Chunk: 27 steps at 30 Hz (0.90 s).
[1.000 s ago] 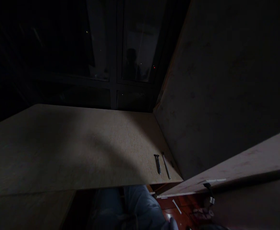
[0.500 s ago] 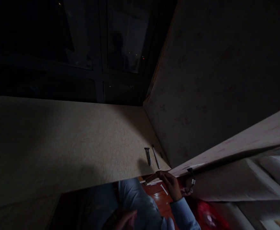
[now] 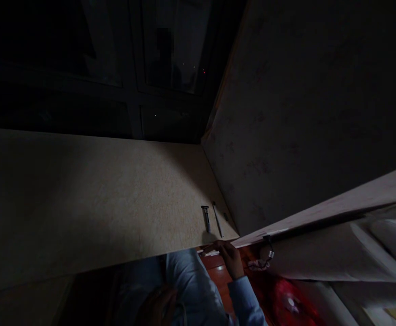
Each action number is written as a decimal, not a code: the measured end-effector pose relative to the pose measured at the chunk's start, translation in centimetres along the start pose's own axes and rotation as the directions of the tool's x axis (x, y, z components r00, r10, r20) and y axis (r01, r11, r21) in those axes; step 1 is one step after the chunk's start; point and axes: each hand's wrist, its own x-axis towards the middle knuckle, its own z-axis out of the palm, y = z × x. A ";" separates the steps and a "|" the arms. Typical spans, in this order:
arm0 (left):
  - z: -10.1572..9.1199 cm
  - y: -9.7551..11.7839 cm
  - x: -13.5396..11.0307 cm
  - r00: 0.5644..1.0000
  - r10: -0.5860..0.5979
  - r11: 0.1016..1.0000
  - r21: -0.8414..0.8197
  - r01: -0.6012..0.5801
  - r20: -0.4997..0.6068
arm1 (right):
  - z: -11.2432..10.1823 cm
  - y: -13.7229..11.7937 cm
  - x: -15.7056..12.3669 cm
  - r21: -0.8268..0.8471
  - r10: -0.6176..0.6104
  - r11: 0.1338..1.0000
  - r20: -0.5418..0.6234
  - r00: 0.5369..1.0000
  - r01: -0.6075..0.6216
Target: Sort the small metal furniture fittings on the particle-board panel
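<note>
A razor (image 3: 207,220) with a T-shaped head lies on the pale ledge (image 3: 126,194), close to its front right corner. Beside it are a thin toothbrush-like stick (image 3: 218,220) and a small dark piece (image 3: 226,217). My right hand (image 3: 231,257) is at the ledge's front edge just below the razor, its fingers pinched together and pointing left; whatever is between them is too dark to make out. Low over my lap, my left hand (image 3: 159,308) is in deep shadow with curled fingers. A pale curved line (image 3: 184,312) shows beside it; I cannot tell whether it is held.
A dark window (image 3: 170,59) stands behind the ledge, and a patterned wall (image 3: 286,113) closes its right side. To the lower right are a black cable with a white tag (image 3: 271,254), a red bag (image 3: 291,301) and pale cushions (image 3: 336,253). The floor (image 3: 220,276) is reddish.
My right hand has shifted slightly left and up toward the ledge edge. My left hand has moved a little left over my lap, and the pale curved line has appeared beside it. The view has tilted slightly.
</note>
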 end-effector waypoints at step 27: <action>9.8 -0.8 19.1 0.980 -0.123 0.991 -0.075 0.112 -0.155 | -4.6 0.7 12.7 -0.851 0.296 0.525 0.213 0.931 0.027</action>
